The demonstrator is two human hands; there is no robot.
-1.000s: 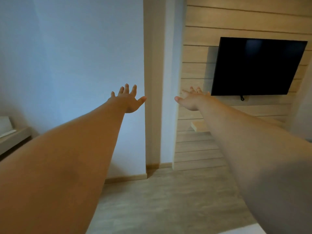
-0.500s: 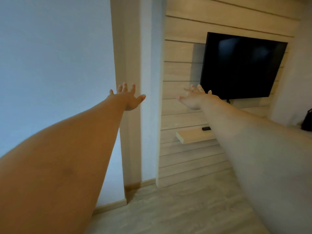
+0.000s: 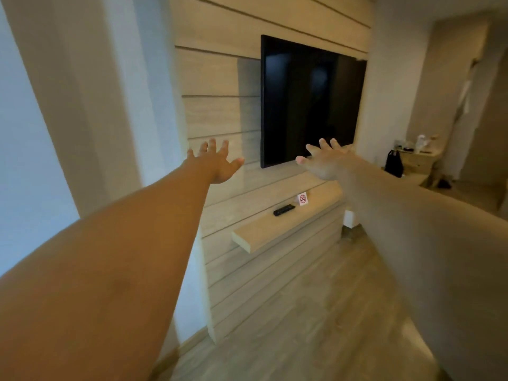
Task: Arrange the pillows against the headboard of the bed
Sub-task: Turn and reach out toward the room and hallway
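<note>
While both arms reach forward, our left hand (image 3: 217, 165) and right hand (image 3: 324, 160) hold nothing, fingers spread apart. Right of them, a remote (image 3: 284, 210) lies on the shelf (image 3: 255, 236). We see no pillows.

Two bare, sleeveless forearms.

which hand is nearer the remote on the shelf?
Right. The right hand is raised open just up and right of the remote, in front of the TV's lower edge. The left hand is open too, farther off to the upper left.
</note>
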